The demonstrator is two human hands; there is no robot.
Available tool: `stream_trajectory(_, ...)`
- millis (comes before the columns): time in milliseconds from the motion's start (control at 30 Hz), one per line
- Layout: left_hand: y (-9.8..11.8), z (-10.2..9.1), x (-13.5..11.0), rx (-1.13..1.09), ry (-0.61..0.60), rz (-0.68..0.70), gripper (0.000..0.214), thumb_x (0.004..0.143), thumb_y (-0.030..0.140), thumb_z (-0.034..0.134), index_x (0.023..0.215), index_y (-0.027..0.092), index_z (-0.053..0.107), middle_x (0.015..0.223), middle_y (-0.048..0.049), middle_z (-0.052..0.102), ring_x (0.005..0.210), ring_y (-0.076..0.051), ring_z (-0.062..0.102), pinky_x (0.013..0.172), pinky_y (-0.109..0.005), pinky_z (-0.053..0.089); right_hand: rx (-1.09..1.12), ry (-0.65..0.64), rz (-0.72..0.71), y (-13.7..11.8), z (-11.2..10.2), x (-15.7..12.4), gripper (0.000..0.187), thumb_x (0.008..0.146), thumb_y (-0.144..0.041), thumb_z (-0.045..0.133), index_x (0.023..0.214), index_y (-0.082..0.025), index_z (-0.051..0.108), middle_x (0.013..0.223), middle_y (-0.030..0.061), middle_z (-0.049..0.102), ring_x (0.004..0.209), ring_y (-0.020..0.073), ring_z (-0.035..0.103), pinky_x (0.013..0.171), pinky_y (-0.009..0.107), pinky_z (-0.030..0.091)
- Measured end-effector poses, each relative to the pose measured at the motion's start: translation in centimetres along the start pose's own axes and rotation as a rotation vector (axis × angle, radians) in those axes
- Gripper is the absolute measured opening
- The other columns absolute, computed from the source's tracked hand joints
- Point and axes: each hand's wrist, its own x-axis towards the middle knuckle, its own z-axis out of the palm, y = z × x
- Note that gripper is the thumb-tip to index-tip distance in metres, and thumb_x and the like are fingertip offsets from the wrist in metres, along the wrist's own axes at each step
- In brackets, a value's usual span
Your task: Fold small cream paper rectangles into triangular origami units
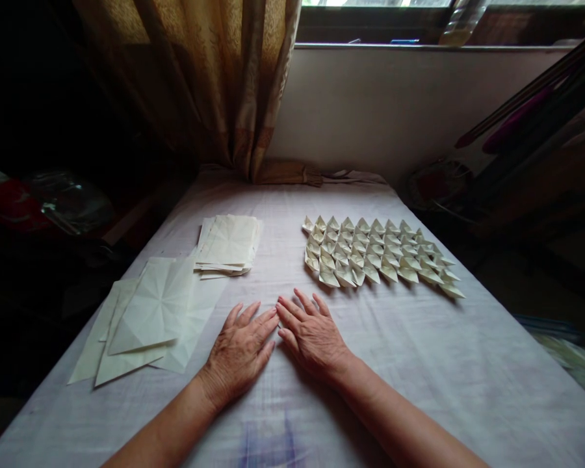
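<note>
My left hand (238,344) lies palm down on the cloth-covered table (419,364), fingers stretched out, holding nothing. Beside it my right hand (314,331) rests flat in the same way, its fingertips meeting or nearly meeting those of the left. Left of my left hand are several large creased sheets of pale paper (149,312), overlapping one another. A stack of smaller creased paper squares (227,240) sits beyond my left hand. Past my right hand, rows of small folded paper boats (370,250) stand close together, their points facing up.
A gold-brown curtain (190,84) hangs down to the table's far edge. Behind it are a pale wall (361,104) and a window sill with a bottle (463,23). Dark clutter with a clear plastic bag (75,201) is at the left, and hanging cloth (541,136) at the right.
</note>
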Motion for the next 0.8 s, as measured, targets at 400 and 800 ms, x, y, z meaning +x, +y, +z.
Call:
stream_trajectory(400,-0.2,0.0,-0.1,0.007,-0.014,0.035,0.044,0.091,0.026,0.052,0.135,0.027,0.054,0.135,-0.0015,0.061,0.129,-0.027,0.048,0.113,-0.049,0.023,-0.036,-0.055,-0.090,1.0,0.0,-2.3,0.059,0.096,-0.043,0.047,0.149,-0.021,0.035,0.155,0.0063,0.031,0.145,0.0275,0.022,0.117,0.050,0.013)
stream_trajectory(800,0.1,0.3,0.6,0.018,0.008,0.042,0.038,0.090,0.023,0.051,0.127,0.023,0.060,0.128,-0.0058,0.064,0.121,-0.024,0.053,0.114,-0.048,0.026,-0.050,-0.044,0.070,1.0,-0.4,-3.6,0.057,0.095,-0.045,0.046,0.145,-0.019,0.043,0.152,0.0094,0.039,0.142,0.0302,0.030,0.114,0.053,0.020)
